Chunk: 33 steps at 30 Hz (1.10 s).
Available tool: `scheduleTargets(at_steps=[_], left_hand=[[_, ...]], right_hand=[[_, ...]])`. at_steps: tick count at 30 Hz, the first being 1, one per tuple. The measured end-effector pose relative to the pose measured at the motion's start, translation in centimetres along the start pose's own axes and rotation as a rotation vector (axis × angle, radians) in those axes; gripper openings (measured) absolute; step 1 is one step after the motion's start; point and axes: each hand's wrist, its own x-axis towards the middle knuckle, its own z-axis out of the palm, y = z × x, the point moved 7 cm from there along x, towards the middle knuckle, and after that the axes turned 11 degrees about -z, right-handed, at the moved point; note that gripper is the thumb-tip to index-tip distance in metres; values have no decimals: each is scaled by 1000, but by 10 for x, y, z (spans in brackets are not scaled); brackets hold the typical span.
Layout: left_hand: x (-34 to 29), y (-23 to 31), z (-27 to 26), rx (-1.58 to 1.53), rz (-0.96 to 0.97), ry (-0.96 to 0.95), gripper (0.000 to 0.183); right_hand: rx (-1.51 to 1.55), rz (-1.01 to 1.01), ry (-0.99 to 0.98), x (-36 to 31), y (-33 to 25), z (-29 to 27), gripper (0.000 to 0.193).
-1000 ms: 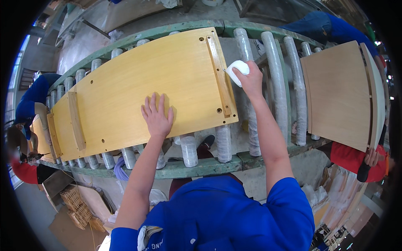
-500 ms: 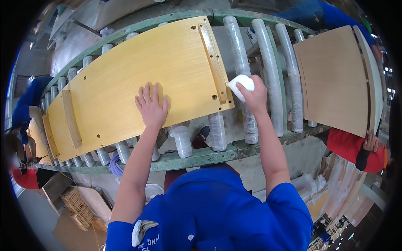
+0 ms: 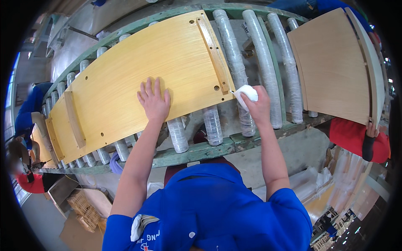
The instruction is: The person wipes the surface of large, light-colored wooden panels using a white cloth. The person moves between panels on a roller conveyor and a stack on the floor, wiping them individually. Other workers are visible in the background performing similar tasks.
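Note:
A large yellow wooden panel (image 3: 125,83) with a curved far edge lies on the rollers in front of me. My left hand (image 3: 155,102) rests flat on it, fingers spread. In my right hand (image 3: 260,106) is a small white squeeze bottle (image 3: 247,95), its narrow tip pointing left at the panel's near right corner. Close by that tip is the end of a wooden strip (image 3: 212,54) fixed along the panel's right end. A thin whitish line runs beside this strip. Toward the panel's left end sits another wooden strip (image 3: 74,119).
Plastic-wrapped rollers (image 3: 268,71) lie across a green conveyor frame (image 3: 209,149). On the right stands a brown panel assembly (image 3: 335,67), held by a co-worker's hand (image 3: 371,129) from a red sleeve. Other people work at the far left. A purple coil (image 3: 116,163) hangs by the frame.
My right hand has drawn the bottle slightly nearer along the panel's right end, its tip now at the corner. The left hand stays flat on the panel. The whole view has shifted a little.

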Motion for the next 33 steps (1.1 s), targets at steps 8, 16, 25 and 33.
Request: scheduleTargets(at_steps=[8, 16, 25, 33], left_hand=[[-3, 29, 4, -20, 8, 13, 59], [-11, 26, -24, -913, -47, -303, 39], [10, -375, -107, -635, -552, 317, 24], [-15, -393, -61, 25, -172, 234, 48]], right_hand=[[997, 531, 355, -34, 41, -6, 41], [2141, 548, -70, -47, -75, 74, 57], [2132, 498, -274, -30, -188, 209, 43], [1664, 663, 122, -8, -268, 352, 38]])
